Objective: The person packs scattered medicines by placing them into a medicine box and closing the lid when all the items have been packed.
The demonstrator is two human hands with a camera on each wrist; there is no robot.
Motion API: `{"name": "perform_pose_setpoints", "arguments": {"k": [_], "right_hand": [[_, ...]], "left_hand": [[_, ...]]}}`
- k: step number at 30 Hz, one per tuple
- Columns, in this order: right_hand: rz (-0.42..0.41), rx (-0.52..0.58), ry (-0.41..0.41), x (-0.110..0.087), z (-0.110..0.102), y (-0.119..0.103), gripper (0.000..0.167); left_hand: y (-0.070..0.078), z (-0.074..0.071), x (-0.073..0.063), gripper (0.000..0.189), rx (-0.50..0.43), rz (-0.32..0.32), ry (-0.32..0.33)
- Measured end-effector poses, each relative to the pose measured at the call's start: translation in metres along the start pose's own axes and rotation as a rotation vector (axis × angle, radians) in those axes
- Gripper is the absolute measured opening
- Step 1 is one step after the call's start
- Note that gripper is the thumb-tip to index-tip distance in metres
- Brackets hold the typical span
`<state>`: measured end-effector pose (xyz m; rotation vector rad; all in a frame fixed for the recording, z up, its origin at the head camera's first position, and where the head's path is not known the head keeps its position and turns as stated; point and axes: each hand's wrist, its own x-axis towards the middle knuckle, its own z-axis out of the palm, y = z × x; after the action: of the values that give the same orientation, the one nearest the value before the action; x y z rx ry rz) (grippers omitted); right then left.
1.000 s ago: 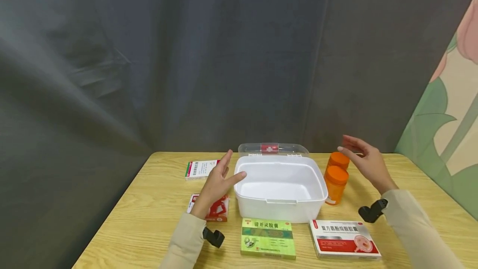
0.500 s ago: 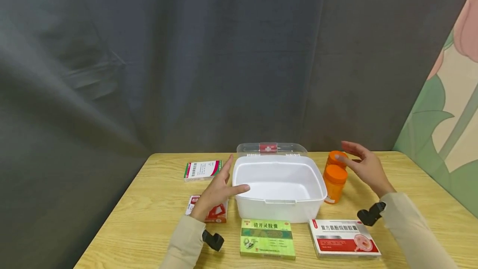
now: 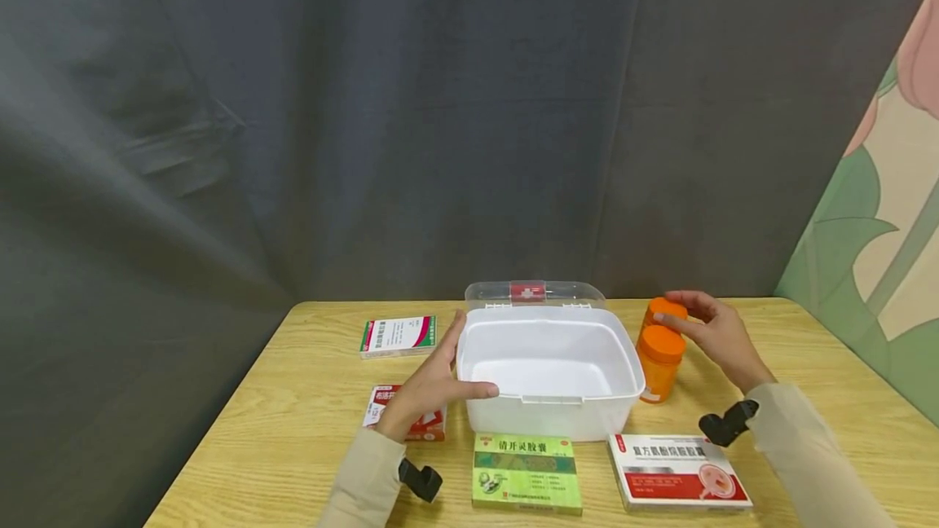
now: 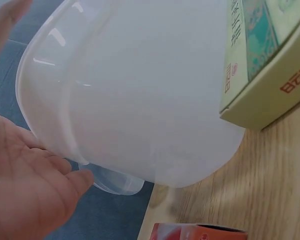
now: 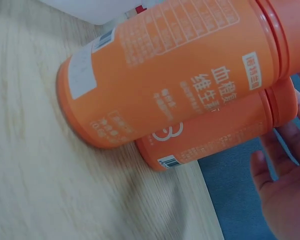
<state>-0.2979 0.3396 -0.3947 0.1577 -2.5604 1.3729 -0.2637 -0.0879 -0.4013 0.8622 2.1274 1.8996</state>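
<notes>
Orange rear jar (image 5: 225,131) at right hand (image 3: 722,342), grip unclear; white box (image 3: 553,420) beside outspread left hand (image 3: 427,385)

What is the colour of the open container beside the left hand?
The container is white, shown best in the head view.

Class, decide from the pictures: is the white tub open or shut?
Open: the lid is folded back behind the tub, whose inside shows.
</notes>
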Motion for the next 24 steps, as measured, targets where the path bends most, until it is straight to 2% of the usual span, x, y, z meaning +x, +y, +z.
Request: {"name": "perform_pose_setpoints", "arguments": {"k": [4, 8, 19, 24], "right_hand": [[0.037, 0.014, -0.012, 0.001, 0.0, 0.001, 0.066], [0.039, 0.057, -0.027, 0.002, 0.0, 0.003, 0.064], [0.016, 0.132, -0.069, 0.005, -0.004, 0.012, 0.061], [-0.015, 0.159, -0.068, 0.005, -0.004, 0.013, 0.057]], "left_hand": [[0.002, 0.002, 0.0, 0.118, 0.076, -0.04, 0.032], [0.001, 0.005, -0.001, 0.119, 0.151, -0.079, 0.063], [-0.001, 0.008, -0.002, 0.12, 0.149, -0.079, 0.087], [-0.004, 0.009, -0.003, 0.119, 0.105, -0.07, 0.08]]}}
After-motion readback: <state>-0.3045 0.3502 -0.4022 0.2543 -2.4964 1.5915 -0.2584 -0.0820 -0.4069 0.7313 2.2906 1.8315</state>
